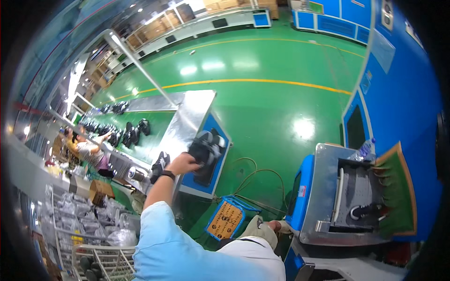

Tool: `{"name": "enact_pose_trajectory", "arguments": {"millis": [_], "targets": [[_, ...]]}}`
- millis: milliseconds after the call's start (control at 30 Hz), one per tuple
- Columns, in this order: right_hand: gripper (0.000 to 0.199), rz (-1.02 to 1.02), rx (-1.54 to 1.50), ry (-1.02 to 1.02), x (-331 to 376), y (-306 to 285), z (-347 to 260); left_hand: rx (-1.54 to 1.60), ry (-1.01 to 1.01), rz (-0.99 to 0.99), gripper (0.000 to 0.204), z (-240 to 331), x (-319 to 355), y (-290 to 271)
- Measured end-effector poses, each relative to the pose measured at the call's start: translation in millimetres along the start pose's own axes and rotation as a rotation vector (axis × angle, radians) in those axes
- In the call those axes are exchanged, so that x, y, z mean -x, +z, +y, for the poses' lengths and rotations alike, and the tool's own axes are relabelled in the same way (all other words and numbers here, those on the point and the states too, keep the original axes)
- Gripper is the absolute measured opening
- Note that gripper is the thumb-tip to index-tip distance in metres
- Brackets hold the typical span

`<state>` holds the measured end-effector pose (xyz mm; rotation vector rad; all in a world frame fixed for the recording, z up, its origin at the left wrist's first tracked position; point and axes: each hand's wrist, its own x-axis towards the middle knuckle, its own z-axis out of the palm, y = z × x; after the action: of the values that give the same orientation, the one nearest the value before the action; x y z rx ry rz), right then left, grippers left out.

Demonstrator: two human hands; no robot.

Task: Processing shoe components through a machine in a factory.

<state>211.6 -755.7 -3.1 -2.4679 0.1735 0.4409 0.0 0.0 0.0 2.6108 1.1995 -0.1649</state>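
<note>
A black shoe [206, 150] with white trim sits at the near end of the steel conveyor [187, 117], tilted, toe pointing away, gripped from its left side.

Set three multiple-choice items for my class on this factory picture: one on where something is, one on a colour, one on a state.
1. Where is the black shoe that the left hand grips?
A. At the near end of the conveyor
B. Inside the wire cart
C. On the floor

2. What colour is the floor?
A. Grey
B. Green
C. Red

3. What is the state of the right hand?
A. Raised in the air
B. Holding a bottle
C. Resting at the blue machine's edge

Answers:
1 A, the black shoe sits at the conveyor end.
2 B, it is glossy green with yellow lines.
3 C, it lies low by the blue machine, nothing visibly held.
</note>
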Motion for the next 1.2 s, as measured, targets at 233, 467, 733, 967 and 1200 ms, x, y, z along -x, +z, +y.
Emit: {"name": "enact_pose_trajectory", "arguments": {"millis": [233, 467, 733, 967, 1200], "targets": [[0.037, -0.147, -0.055, -0.165, -9.4, 14.6, -19.3, -0.057, -1.043, 1.105, 0.036, -56.5, -51.8, -66.1], [0.027, 0.147, -0.135, -0.056, -28.2, 12.8, 4.6, 0.189, 0.375, 0.407, 0.042, 233.4, -153.1, 186.0], [0.036, 0.298, -0.183, 0.375, 18.9, 1.5, -14.8, 0.566, 0.855, -0.566, 0.097, 766.5, -68.4, 382.7], [0.027, 0.433, -0.103, 0.522, 74.7, 60.8, -9.4, 0.486, 0.573, -0.424, 0.061, 841.2, -45.2, 440.9], [0.060, 0.431, -1.019, 0.390, -30.0, 18.0, -65.0, 1.110, 0.294, -1.547, 0.034, 760.7, -62.9, 339.3]]}}
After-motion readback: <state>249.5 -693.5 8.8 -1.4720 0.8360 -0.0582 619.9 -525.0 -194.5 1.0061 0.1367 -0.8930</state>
